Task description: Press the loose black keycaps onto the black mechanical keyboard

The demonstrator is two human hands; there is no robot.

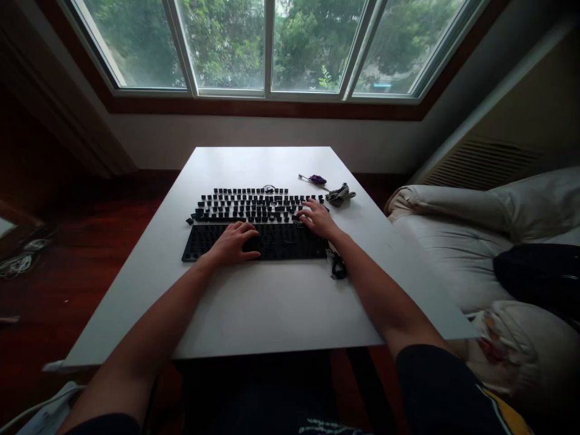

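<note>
A black keyboard base [290,244] lies lengthwise across the white table. Behind it, loose black keycaps [235,205] stand in several rows. My left hand [233,241] rests on the left half of the base, its fingers stretched forward and thumb out to the side. Over the right end of the keycap rows is my right hand [318,219], fingers apart and reaching among the caps at the base's rear edge. No object shows in either hand, though the right fingertips are small in view. A coiled black cable [338,266] lies by the right forearm.
The white table [263,314] stands below a window [267,48]. At its back right lie a thin tool with a purple end [317,179] and a crumpled grey item [341,194]. A pale sofa [439,260] borders the right side; white cables [20,264] lie on the left floor.
</note>
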